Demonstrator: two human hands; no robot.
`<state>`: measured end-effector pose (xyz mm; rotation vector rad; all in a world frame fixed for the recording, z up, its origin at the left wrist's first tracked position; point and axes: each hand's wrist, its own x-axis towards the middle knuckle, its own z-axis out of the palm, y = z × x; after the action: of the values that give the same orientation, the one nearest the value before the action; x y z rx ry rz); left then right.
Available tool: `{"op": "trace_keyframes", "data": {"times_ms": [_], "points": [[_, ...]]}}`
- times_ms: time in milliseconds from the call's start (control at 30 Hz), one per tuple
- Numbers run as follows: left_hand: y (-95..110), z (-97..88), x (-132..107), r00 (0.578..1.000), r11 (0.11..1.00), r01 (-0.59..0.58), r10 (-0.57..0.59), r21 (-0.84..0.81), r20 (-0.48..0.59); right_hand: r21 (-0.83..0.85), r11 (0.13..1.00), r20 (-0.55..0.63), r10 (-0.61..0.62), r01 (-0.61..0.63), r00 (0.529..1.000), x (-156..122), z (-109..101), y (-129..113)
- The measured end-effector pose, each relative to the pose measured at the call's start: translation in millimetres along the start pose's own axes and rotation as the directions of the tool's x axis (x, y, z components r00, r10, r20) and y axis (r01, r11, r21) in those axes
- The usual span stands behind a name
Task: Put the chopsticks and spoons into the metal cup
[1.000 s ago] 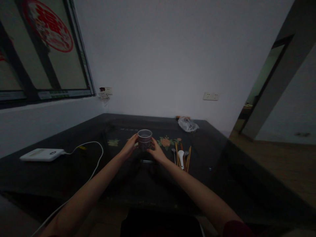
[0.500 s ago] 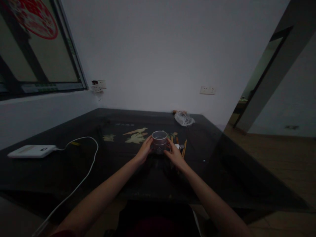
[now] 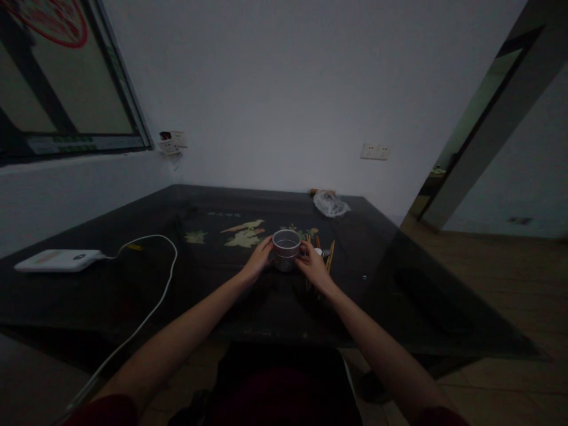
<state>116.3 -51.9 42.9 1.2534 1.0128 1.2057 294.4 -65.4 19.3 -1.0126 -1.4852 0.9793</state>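
A small round metal holder with a perforated wall stands upright on the dark table. My left hand cups its left side and my right hand cups its right side, fingers curled against the wall. Just right of the holder lie several wooden chopsticks and a white spoon, partly hidden behind my right hand.
A white power bank with a white cable lies at the left. A crumpled clear plastic bag sits at the table's far edge by the wall. A window is at the left, a doorway at the right.
Both hands have slid the holder to the right across the table, up beside the chopsticks and spoon. The view has shifted with it.
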Motion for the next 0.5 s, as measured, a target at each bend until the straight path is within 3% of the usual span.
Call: {"op": "trace_keyframes", "data": {"times_ms": [500], "points": [[12.1,-2.8,-3.3,0.998,0.996,0.053,-0.054,0.068,0.012,-0.055,0.998,0.071,0.028,-0.024,0.997,2.2,-3.6,-1.9]]}}
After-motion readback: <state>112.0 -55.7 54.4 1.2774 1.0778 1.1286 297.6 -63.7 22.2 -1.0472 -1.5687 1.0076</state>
